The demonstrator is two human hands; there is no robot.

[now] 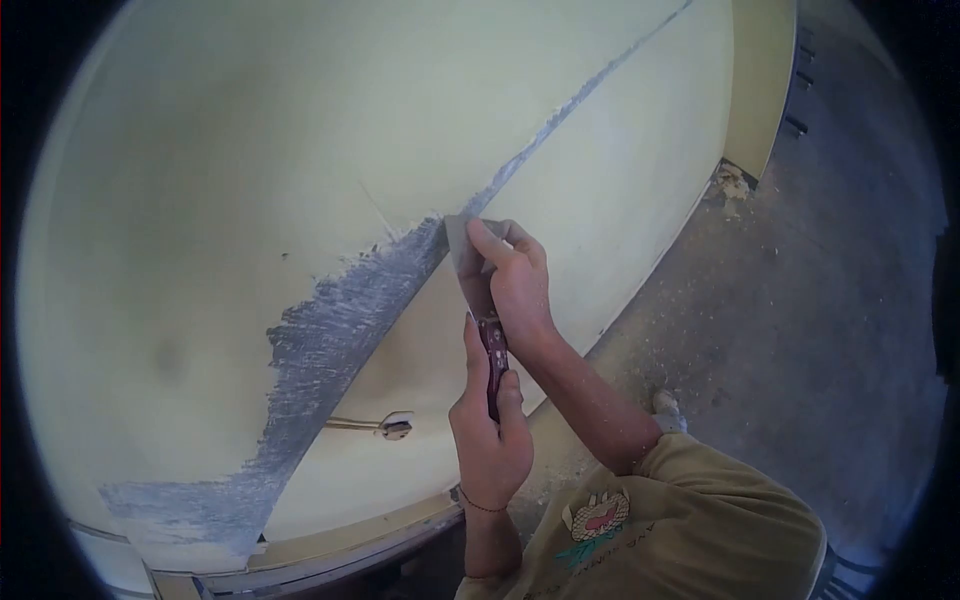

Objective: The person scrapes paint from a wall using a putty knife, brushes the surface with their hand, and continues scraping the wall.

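Note:
A putty knife (476, 290) with a wide metal blade and a dark red handle is held in both hands against a cream-coloured wall (230, 150). My left hand (490, 435), with a thin bracelet at the wrist, wraps its handle, the index finger stretched along it. Higher up, my right hand (518, 285) pinches the blade, its thumb on the near face. The blade's tip lies at a rough grey strip (340, 330), which is broad and ragged at lower left and narrows toward the upper right. Whether the edge presses on the wall is hard to tell.
Below the strip, wires run to a small electrical fitting (396, 425) on the wall. Flakes and crumbs lie on the concrete floor (790, 290). A heap of debris (735, 183) sits by the wall's corner. One shoe (668, 408) shows beside my right arm.

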